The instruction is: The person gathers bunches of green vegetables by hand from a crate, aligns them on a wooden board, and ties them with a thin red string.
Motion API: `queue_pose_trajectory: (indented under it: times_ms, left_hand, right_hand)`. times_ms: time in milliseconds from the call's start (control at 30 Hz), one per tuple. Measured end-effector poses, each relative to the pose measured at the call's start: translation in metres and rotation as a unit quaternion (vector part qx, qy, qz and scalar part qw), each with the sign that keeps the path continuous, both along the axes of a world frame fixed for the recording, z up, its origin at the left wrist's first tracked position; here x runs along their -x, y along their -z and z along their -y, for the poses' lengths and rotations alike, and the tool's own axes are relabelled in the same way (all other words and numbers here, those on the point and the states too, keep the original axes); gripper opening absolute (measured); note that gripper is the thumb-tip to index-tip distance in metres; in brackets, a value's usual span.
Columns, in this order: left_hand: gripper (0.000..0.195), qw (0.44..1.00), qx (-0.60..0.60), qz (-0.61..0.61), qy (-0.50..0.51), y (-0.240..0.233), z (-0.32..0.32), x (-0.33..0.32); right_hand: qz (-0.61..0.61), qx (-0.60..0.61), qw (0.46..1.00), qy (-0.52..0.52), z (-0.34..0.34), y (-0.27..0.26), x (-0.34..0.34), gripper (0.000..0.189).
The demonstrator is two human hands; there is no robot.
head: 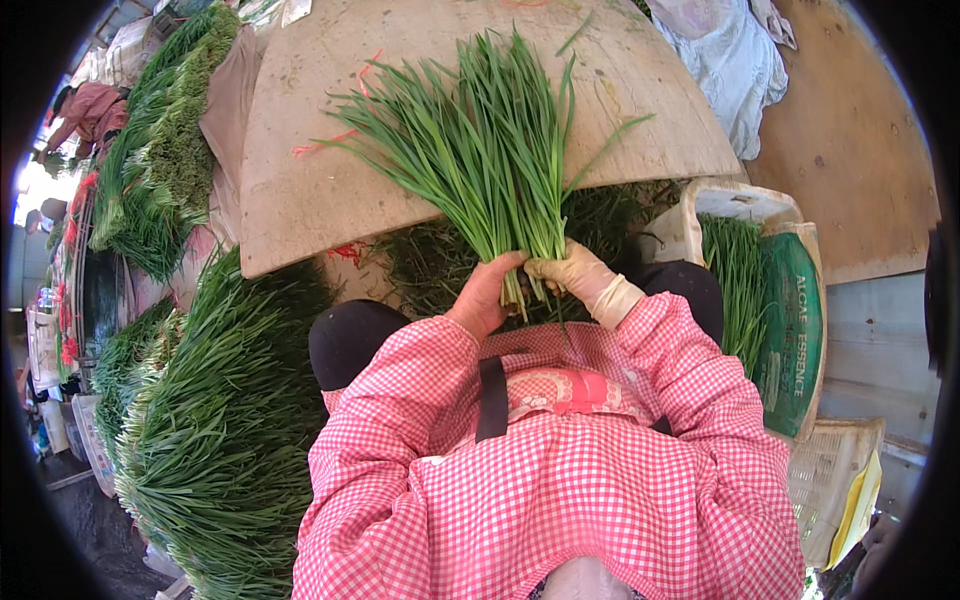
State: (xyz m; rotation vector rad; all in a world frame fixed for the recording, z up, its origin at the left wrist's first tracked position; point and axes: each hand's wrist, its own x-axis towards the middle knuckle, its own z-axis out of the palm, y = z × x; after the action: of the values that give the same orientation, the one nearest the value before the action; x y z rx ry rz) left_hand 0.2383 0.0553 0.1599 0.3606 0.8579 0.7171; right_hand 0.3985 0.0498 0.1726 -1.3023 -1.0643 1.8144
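Both my hands grip garlic chives [480, 150] by their pale lower stems, just past the near edge of a wooden board [300, 202]. My bare left hand [487, 289] is closed around the left part of the stems. My right hand [581, 277], in a pale glove, holds the right part, and the two hands touch or nearly touch. The green leaves fan out away from me over the board, with the cut ends below my hands. Red ties [330, 142] lie by the leaf tips at the left, and a few loose leaves lie on the board.
A large heap of chives [225, 420] stands at my left, with more piled greens [161, 135] beyond. At my right is a white foam box [742, 196] holding chives and a green printed sheet. Loose leaves lie below the board. A co-worker [90, 112] is at the far left.
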Motion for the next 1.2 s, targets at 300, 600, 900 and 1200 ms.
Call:
queue_pose_trajectory:
  times_ms: [300,600,900,1200]
  left_hand:
    - [0.026,0.999,0.024,-0.041,0.001,-0.005,-0.003,0.003]
    - [0.032,0.999,0.018,-0.029,0.026,-0.009,-0.001,0.006]
    - [0.050,0.966,-0.032,0.158,0.202,-0.003,0.003,0.023]
    - [0.035,0.966,-0.198,-0.058,0.157,-0.005,0.011,0.013]
  right_hand:
    - [0.003,0.058,0.998,0.008,0.015,-0.005,-0.001,0.033]
    - [0.019,-0.016,0.999,-0.040,0.018,0.005,0.014,0.061]
    - [-0.164,0.167,0.963,-0.133,0.040,-0.002,0.022,0.050]
    - [-0.023,0.187,0.951,-0.245,0.058,0.003,0.021,0.064]
